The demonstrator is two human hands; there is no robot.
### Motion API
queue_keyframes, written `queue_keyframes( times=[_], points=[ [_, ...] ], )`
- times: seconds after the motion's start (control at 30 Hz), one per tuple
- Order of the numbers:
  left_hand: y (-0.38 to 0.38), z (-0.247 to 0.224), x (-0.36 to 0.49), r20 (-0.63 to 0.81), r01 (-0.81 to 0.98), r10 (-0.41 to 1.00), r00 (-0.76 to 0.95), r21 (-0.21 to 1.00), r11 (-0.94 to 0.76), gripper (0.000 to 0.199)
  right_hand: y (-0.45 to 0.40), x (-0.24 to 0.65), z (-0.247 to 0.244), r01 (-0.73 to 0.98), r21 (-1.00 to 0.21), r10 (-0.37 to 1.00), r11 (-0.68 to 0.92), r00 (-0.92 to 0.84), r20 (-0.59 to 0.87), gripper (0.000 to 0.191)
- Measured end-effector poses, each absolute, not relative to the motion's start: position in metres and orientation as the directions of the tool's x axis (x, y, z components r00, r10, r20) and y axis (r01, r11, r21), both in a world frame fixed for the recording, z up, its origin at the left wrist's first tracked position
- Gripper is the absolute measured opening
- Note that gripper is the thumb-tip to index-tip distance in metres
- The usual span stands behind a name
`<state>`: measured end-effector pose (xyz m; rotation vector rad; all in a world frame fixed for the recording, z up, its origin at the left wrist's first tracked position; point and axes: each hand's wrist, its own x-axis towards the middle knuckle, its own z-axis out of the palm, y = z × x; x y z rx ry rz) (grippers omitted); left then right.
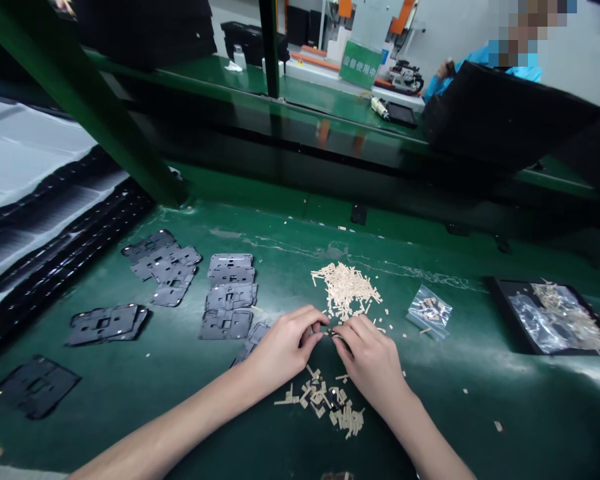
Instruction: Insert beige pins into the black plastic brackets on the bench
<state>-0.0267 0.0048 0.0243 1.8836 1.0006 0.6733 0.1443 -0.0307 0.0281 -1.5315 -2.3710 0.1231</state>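
My left hand (296, 338) and my right hand (367, 347) meet over the middle of the green table, fingertips almost touching. A tiny dark piece (331, 333) sits at the right fingertips, pinched there; its kind is too small to make out. The left thumb and forefinger are closed beside it, and what they hold cannot be seen clearly. Just beyond my hands lies a heap of small beige strips (347, 288). Nearer me, below the wrists, is a looser scatter of beige pieces (320, 393) with a few dark bits among them.
Flat black plastic plates (227, 325) lie in overlapping rows and stacks to the left. A clear zip bag (430, 311) and a black tray (523, 333) with bags and strips are on the right. A green post (95, 100) slants at left. Behind the bench is a person in blue (437, 83).
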Motion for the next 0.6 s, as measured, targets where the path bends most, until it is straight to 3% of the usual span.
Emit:
queue_keyframes(
  times=[0.07, 0.13, 0.3, 0.4, 0.6],
  points=[
    [0.0050, 0.0243, -0.0263, 0.065, 0.374, 0.847, 0.527, 0.878, -0.300, 0.024, -0.0302, 0.1444, 0.0260, 0.877, -0.169, 0.882, 0.450, -0.408, 0.235, 0.020],
    [0.0051, 0.0242, -0.0259, 0.066, 0.379, 0.845, 0.531, 0.873, -0.306, 0.026, -0.0290, 0.1449, 0.0248, 0.874, -0.207, 0.885, 0.440, -0.383, 0.264, 0.021],
    [0.0048, 0.0264, -0.0264, 0.029, 0.395, 0.835, 0.550, 0.872, -0.290, 0.023, -0.0268, 0.1460, 0.0285, 0.764, -0.561, 0.947, 0.319, -0.231, 0.223, 0.013],
    [0.0045, 0.0287, -0.0268, 0.022, 0.379, 0.816, 0.578, 0.878, -0.293, 0.016, -0.0277, 0.1447, 0.0320, 0.685, -0.685, 0.969, 0.248, -0.187, 0.164, 0.012],
    [0.0064, 0.0288, -0.0259, 0.020, 0.366, 0.829, 0.559, 0.891, -0.268, 0.015, -0.0288, 0.1453, 0.0343, 0.703, -0.666, 0.968, 0.250, -0.188, 0.165, 0.012]
  ],
)
